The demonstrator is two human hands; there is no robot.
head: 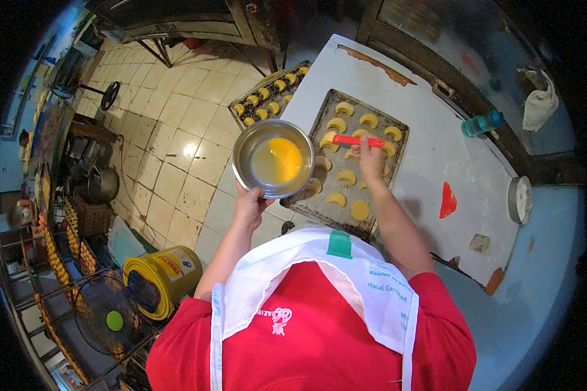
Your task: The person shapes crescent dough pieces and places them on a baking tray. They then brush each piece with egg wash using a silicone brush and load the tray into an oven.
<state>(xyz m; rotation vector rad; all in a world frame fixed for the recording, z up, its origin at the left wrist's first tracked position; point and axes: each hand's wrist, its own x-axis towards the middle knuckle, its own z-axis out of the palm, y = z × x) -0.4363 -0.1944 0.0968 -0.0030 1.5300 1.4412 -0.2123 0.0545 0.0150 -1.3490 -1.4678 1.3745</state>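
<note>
My left hand (250,207) grips the near rim of a stainless steel bowl (244,163), tilted a little. Yellow liquid that looks like beaten egg (287,159) pools on the bowl's right side. In my right hand (370,161) is a brush with a red handle (354,141); its tip touches a crescent-shaped dough piece (328,145). That piece lies on a dark metal baking tray (298,203) with several more crescents (345,177). One round dough piece (360,210) sits at the tray's near end. My right hand covers part of the crescents beneath it.
A second tray of crescents (261,100) stands left of the white worktop (450,151). On the worktop are a teal bottle (482,124), a red scraper-like piece (448,200) and a round tin (520,200). A yellow bucket (176,273) and a fan (108,315) stand lower left.
</note>
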